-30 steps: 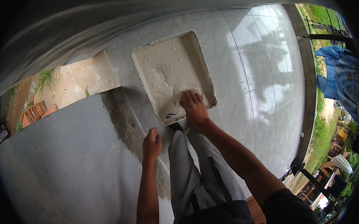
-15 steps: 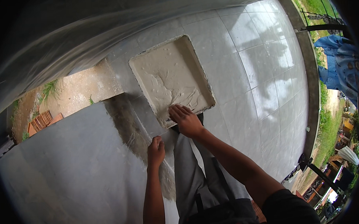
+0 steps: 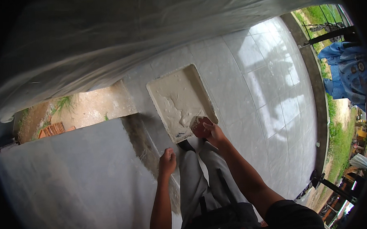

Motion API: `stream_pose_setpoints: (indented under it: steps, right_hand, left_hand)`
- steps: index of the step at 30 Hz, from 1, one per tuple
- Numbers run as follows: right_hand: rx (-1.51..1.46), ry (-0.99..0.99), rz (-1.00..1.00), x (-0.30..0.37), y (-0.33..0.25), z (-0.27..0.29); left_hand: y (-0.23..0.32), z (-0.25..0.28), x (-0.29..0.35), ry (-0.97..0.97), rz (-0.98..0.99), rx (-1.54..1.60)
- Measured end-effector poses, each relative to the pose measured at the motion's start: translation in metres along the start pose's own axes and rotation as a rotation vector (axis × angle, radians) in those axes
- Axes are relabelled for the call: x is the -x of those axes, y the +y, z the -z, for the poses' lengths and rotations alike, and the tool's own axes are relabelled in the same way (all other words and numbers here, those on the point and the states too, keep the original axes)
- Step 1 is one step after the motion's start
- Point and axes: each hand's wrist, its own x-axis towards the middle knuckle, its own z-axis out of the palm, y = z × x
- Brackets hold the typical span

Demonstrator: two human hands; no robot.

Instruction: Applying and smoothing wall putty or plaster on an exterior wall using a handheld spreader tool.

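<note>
A shallow rectangular tray (image 3: pixel 155 105) on the tiled floor holds a thick layer of beige, plaster-like paste (image 3: pixel 170 96), its surface ridged and smeared toward the near end. My right hand (image 3: pixel 215 134) grips a flat reddish-brown scraper (image 3: pixel 200 128) over the tray's near right corner. Some pale paste clings to the scraper's far edge. To the left, short of the tray, my left hand (image 3: pixel 167 161) hangs with its fingers curled in; nothing shows in it.
A low grey wall (image 3: pixel 79 172) rises at my left, with a rough dark strip (image 3: pixel 139 141) along its side. Another grey wall (image 3: pixel 86 41) curves across the far side. Blue patterned cloth (image 3: pixel 345 72) hangs at the right, beyond the edge of the tiled floor (image 3: pixel 242 140).
My right hand has lifted out of the paste and moved right, bringing the scraper into sight with paste on it. My left hand has shifted slightly. The view has tilted, so the tray sits lower.
</note>
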Motion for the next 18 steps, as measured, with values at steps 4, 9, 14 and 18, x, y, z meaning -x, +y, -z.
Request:
stream_pose_setpoints:
  steps: [4,9,14,18]
  right_hand:
    - [-0.081,-0.114,-0.005,0.038,-0.028,-0.049]
    - [-0.156,-0.364,0.011,0.081,-0.076,-0.102]
    - [-0.151,-0.560,0.035,0.127,-0.119,-0.162]
    - [-0.111,-0.795,-0.009,0.163,-0.149,-0.215]
  left_hand:
    - [0.028,0.019,0.012,0.065,-0.078,0.014]
    - [0.098,0.049,0.032,0.193,-0.292,0.056]
    - [0.166,0.076,0.068,0.439,-0.453,0.069]
    - [0.221,0.095,0.121,0.653,-0.568,0.062]
